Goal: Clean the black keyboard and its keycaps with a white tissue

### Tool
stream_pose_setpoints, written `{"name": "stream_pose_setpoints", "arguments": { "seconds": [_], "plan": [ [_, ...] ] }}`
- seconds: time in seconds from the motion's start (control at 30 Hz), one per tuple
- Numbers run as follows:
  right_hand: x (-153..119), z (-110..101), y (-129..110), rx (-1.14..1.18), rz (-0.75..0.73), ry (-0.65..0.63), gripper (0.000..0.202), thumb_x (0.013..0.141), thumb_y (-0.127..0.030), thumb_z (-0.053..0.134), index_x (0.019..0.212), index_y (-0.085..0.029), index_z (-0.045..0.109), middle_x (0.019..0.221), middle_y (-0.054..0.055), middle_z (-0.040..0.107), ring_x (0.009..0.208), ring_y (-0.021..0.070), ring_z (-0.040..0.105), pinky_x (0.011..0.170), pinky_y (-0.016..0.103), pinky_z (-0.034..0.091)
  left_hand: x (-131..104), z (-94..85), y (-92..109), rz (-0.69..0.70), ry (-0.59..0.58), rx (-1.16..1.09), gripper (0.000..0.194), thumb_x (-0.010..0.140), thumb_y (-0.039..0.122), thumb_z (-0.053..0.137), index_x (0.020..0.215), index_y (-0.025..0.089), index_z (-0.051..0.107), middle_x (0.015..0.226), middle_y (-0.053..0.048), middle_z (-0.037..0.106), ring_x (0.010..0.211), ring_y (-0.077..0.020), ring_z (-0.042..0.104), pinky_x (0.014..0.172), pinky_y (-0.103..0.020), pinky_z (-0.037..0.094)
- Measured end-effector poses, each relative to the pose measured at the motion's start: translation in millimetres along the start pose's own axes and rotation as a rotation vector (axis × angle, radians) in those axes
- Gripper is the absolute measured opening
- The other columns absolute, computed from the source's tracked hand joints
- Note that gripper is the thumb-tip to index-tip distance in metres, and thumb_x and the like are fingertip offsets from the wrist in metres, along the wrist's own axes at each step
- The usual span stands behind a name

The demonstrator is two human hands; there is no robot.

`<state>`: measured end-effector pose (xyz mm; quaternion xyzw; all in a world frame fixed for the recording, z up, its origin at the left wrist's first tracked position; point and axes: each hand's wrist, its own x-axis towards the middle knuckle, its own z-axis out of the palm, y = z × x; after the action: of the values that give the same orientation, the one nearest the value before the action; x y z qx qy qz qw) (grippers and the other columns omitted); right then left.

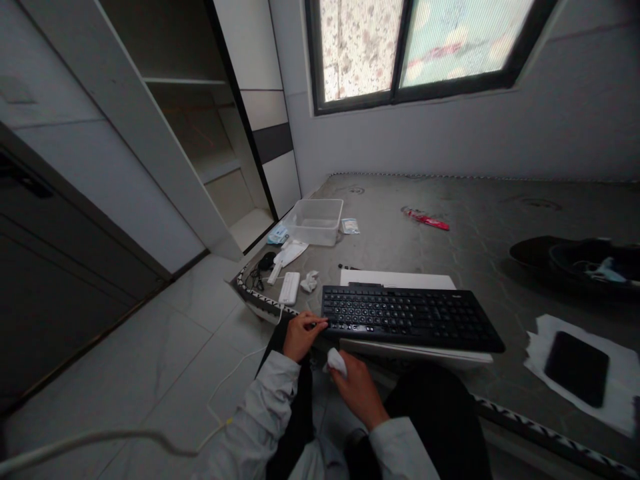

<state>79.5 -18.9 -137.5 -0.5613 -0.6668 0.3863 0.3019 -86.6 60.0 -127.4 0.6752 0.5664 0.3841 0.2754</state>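
A long black plastic keyboard [403, 317] is lying over a flat white box [415, 279] at the near edge of a grey quilted mattress [480, 247], and it is hiding most of the box. Between eight and nine o'clock of the keyboard, the left hand [301, 335] is bringing thumb and forefinger to its left edge; I cannot tell whether they are pinching it. At seven o'clock, the right hand [359, 388] is gripping a wadded white tissue [337, 362], which is partly hiding its fingertips.

At ten o'clock a clear plastic bin [320, 233] is standing; at twelve a slim red packet [427, 219] is lying. Past two o'clock, a black curved object [575, 263] is running out of my view, too dark to identify. Nearer four, a black rounded slab [577, 369] is resting on torn white paper [543, 330].

A small pale mark is showing at the keyboard's upper right, too tiny for reading; the key legends are blurring too.
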Motion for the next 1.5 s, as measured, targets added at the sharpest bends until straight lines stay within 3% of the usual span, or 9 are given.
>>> {"name": "stream_pose_setpoints", "arguments": {
  "seconds": [0.2,0.37,0.63,1.03,1.3,1.5],
  "plan": [
    [-0.8,-2.5,-3.2,-0.018,0.015,0.006,0.025,0.082,-0.026,0.047,0.096,-0.017,0.065,0.092,0.01,0.072,0.086,0.0244,0.066,0.077,0.032,0.046,0.3,-14.2,1.5,0.254,-0.115,0.233,0.021,0.087,0.035,0.06,0.1,0.029,0.074,0.098,-0.003,0.072,0.084,-0.0136,0.068,0.077,-0.025,0.055],
    [-0.9,-1.4,0.1,-0.028,0.01,0.002,0.024,0.082,-0.026,0.047,0.095,-0.017,0.065,0.092,0.01,0.071,0.086,0.0247,0.066,0.077,0.032,0.046,-1.4,-22.2,0.1,0.4,-0.212,0.457,0.025,0.092,0.033,0.052,0.109,0.03,0.07,0.109,-0.003,0.074,0.087,-0.0145,0.072,0.077,-0.025,0.058],
    [-0.5,-0.3,2.1,-0.013,0.003,0.016,0.02,0.083,-0.026,0.048,0.092,-0.019,0.064,0.089,0.008,0.071,0.085,0.0239,0.066,0.076,0.03,0.046,0.6,-22.5,6.1,0.425,-0.227,0.39,0.023,0.093,0.029,0.05,0.106,0.024,0.068,0.112,-0.004,0.074,0.099,-0.0153,0.07,0.087,-0.029,0.057],
    [-2.1,-4.0,-1.3,-0.018,0.004,0.006,0.019,0.083,-0.026,0.046,0.09,-0.018,0.062,0.089,0.01,0.07,0.086,0.0245,0.065,0.076,0.031,0.044,-0.5,-19.2,4.3,0.412,-0.227,0.51,0.034,0.095,0.033,0.044,0.126,0.026,0.056,0.115,-0.004,0.071,0.098,-0.0157,0.069,0.082,-0.026,0.056],
    [-0.8,-2.7,0.4,-0.007,0.018,-0.006,0.023,0.083,-0.027,0.046,0.094,-0.018,0.064,0.093,0.01,0.071,0.088,0.0252,0.066,0.078,0.032,0.046,1.0,-19.7,5.9,0.413,-0.219,0.511,0.031,0.095,0.031,0.045,0.121,0.027,0.06,0.113,-0.003,0.071,0.097,-0.0149,0.068,0.081,-0.024,0.056],
    [0.3,-0.1,5.3,0.019,0.006,-0.007,0.027,0.081,-0.025,0.048,0.101,-0.017,0.065,0.1,0.011,0.072,0.095,0.0258,0.065,0.083,0.033,0.046,1.6,-21.9,0.5,0.474,-0.246,0.527,0.031,0.09,0.02,0.052,0.117,0.031,0.064,0.116,-0.001,0.071,0.09,-0.0142,0.071,0.078,-0.023,0.057]
  ]
}}
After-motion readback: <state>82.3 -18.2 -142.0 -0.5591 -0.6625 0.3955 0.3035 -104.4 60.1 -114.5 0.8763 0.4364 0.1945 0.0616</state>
